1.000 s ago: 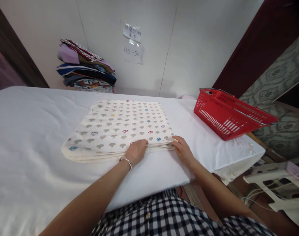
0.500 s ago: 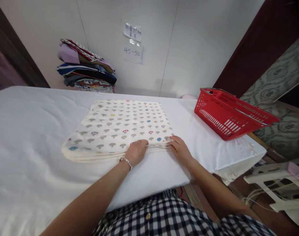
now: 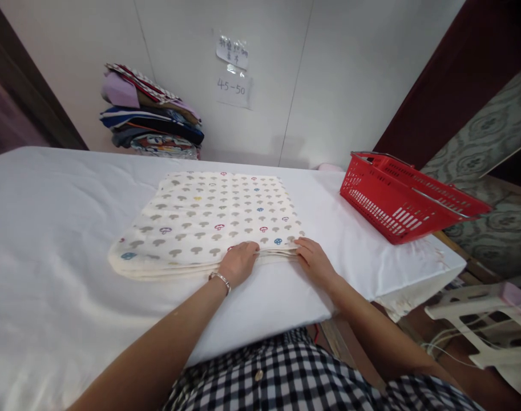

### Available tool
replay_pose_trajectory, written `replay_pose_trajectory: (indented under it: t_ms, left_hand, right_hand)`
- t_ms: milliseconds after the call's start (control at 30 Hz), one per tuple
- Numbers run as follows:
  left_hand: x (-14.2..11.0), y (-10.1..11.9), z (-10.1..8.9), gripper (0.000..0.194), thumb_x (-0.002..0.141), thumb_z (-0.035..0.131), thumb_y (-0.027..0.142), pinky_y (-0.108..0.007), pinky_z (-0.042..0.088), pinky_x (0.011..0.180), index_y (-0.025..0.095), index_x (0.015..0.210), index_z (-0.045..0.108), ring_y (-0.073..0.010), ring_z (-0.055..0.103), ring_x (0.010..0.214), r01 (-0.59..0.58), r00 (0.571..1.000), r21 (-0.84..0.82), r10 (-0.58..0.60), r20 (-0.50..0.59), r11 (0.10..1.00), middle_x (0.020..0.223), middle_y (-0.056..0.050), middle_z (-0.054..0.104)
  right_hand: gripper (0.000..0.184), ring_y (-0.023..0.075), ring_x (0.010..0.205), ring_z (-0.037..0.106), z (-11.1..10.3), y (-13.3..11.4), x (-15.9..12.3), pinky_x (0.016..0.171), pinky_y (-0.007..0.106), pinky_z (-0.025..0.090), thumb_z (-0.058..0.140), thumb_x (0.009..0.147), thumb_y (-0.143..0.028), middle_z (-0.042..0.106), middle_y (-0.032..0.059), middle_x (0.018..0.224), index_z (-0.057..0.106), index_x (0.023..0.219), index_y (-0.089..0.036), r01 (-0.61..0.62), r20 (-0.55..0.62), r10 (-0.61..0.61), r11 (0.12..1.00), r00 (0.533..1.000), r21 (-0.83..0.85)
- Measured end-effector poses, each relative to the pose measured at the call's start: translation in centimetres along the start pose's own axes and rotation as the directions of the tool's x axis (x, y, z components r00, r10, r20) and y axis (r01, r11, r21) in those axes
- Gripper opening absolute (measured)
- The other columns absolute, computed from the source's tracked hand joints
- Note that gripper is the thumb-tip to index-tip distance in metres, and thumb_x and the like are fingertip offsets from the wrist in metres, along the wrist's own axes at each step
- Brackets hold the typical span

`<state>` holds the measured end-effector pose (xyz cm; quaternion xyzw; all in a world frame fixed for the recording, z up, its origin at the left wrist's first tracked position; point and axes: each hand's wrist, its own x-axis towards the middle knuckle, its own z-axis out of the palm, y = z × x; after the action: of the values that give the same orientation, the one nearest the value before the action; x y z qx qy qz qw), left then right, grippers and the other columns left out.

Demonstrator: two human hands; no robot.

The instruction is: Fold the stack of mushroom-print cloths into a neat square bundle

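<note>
A folded cream cloth (image 3: 219,214) printed with grey mushrooms and a few coloured ones lies flat on the white-covered table (image 3: 59,228). Several layers show along its near edge. My left hand (image 3: 239,261), with a bracelet at the wrist, grips that near edge right of its middle, fingers curled over the layers. At the near right corner my right hand (image 3: 315,260) pinches the same edge. The fingertips of both hands are partly hidden by the cloth and the hands themselves.
A red plastic basket (image 3: 388,200) stands at the table's right end. Folded fabrics (image 3: 153,123) are stacked at the back left against the wall. Two paper signs (image 3: 233,88) hang on the wall. A white plastic stool (image 3: 478,319) is at the lower right, beyond the table edge.
The view has shifted very slightly. Both hands keep the same hold on the cloth's near edge, and the cloth lies as before.
</note>
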<state>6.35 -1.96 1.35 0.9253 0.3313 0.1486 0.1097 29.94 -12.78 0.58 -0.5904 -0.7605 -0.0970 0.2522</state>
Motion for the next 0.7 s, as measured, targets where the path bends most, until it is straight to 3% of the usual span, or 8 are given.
replay_pose_trajectory:
  t_ms: [267,567,700]
  left_hand:
    - [0.0,0.0,-0.1,0.012,0.087,0.040,0.017,-0.029,0.041,0.071,0.018,0.092,0.051,-0.0181,0.057,0.081,0.006,1.000,-0.003,-0.006,0.007,1.000,0.085,-0.005,0.061]
    - [0.0,0.2,-0.2,0.012,0.088,0.040,0.017,-0.030,0.041,0.072,0.017,0.092,0.051,-0.0179,0.056,0.080,0.003,1.000,-0.019,-0.003,0.019,1.000,0.085,-0.005,0.061]
    - [0.0,0.0,0.1,0.014,0.089,0.039,0.019,-0.030,0.041,0.073,0.016,0.091,0.052,-0.0182,0.054,0.082,-0.074,0.997,0.010,0.074,0.009,0.997,0.086,-0.006,0.059]
  right_hand:
    - [0.018,0.0264,0.121,0.041,0.3,-0.3,0.1,0.093,0.047,0.040,0.050,0.086,-0.029,0.053,0.0102,0.124,0.060,0.100,-0.021,0.049,0.109,-0.044,0.998,0.993,-0.042]
    - [0.020,0.0227,0.121,0.042,0.2,-0.8,0.2,0.095,0.044,0.040,0.040,0.089,-0.014,0.055,0.0108,0.120,0.059,0.092,-0.017,0.065,0.072,-0.063,0.998,0.995,-0.021]
    - [0.021,0.0223,0.121,0.042,0.0,-0.5,-0.4,0.095,0.045,0.040,0.039,0.088,-0.013,0.057,0.0119,0.117,0.058,0.094,-0.016,0.089,0.080,-0.088,0.996,0.993,-0.014]
